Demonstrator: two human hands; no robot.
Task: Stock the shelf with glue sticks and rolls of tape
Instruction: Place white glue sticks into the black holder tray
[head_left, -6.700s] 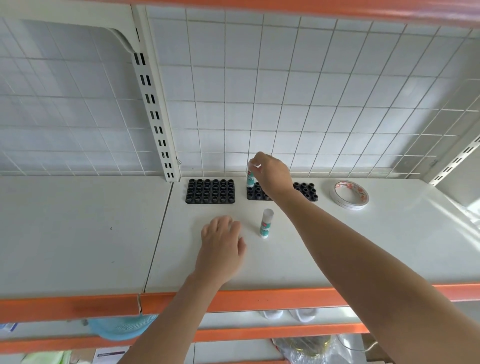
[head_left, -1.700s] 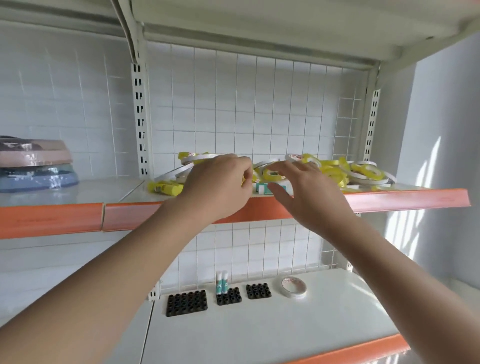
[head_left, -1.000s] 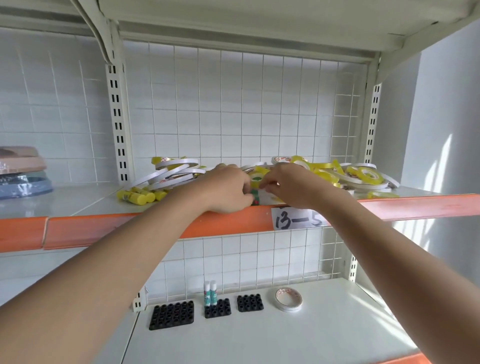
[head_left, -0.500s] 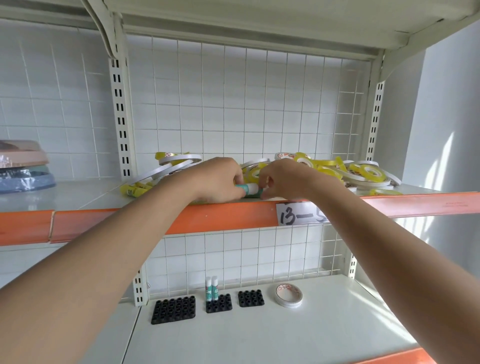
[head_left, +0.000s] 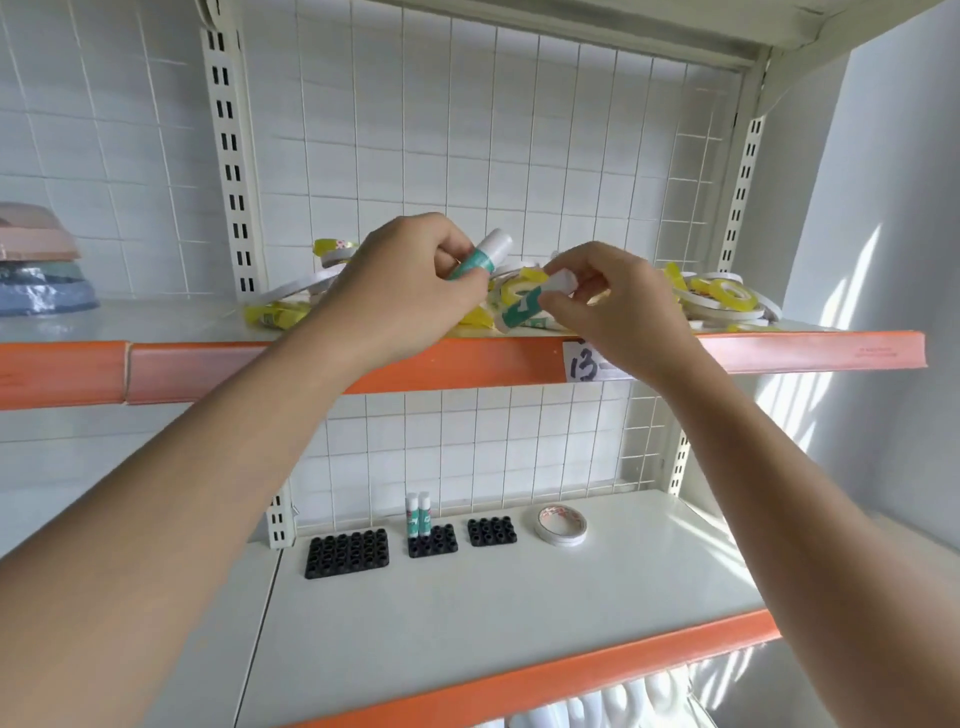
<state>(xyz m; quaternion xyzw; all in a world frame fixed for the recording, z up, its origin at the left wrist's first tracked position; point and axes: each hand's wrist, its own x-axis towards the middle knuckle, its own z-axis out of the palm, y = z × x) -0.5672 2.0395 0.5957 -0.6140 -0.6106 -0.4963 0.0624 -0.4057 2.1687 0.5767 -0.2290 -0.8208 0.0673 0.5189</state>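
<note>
Each hand (head_left: 395, 291) (head_left: 618, 306) is gripping one glue stick (head_left: 480, 255) (head_left: 535, 301) — caps tilting up-right — the black holder (head_left: 432, 541) lying well below.

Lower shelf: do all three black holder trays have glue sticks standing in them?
No. Only the middle tray holds glue sticks, two of them; the left tray and right tray show only bare holes.

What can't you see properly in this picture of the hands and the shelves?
- Paper label on the upper shelf edge, head view: reads "13-", the rest is hidden behind the right hand.
- Glue stick in the left hand: its lower end is covered by the curled fingers.
- Pile of tape rolls: its middle is blocked by both hands.
- Print on the two standing glue sticks below: too small to read.
</note>
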